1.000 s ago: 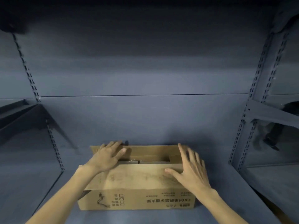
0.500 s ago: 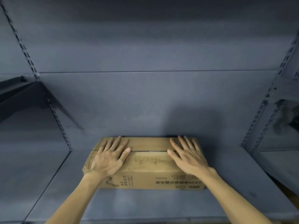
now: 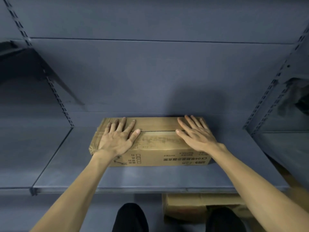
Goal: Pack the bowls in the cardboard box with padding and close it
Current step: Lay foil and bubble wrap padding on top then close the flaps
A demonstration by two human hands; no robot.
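A long brown cardboard box lies on a grey metal shelf, close to the back panel. Its two top flaps are folded down and meet along a seam across the middle. My left hand lies flat on the left part of the top, fingers straight and spread over the seam. My right hand presses flat on the right part, fingers straight and reaching onto the far flap. The box's contents are hidden; no bowls or padding show.
Slotted uprights stand at the left and right of the shelf bay. Another cardboard box sits under the shelf at the lower right. My dark shoes show at the bottom edge. Neighbouring shelves flank both sides.
The far flap, still open a second ago, is folded down and both hands now lie flat over the shut top. The camera has tilted down and drawn back.
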